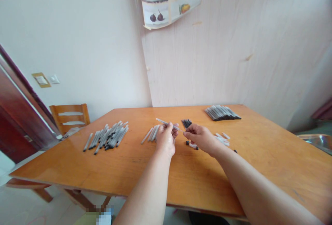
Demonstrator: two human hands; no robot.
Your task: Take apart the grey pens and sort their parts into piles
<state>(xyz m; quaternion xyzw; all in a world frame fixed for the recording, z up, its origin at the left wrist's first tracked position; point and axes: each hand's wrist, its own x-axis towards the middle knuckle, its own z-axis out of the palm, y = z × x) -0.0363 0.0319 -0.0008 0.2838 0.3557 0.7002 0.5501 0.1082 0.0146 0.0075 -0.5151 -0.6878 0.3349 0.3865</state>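
Note:
My left hand is closed around a clear pen barrel, which slants down to the right between thumb and fingers. My right hand is pinched near the barrel's right end; whatever its fingertips hold is too small to make out. Several pale pen barrels lie just left of my left hand, partly hidden by it. Behind my right hand is a bunch of thin dark refills. Small black and clear pen parts lie below its fingers, and whitish caps lie beyond its wrist.
A heap of black-ended pens covers the left of the wooden table. Another pile of pens lies at the back right. A small black piece sits by my right forearm. A wooden chair stands beyond the left edge.

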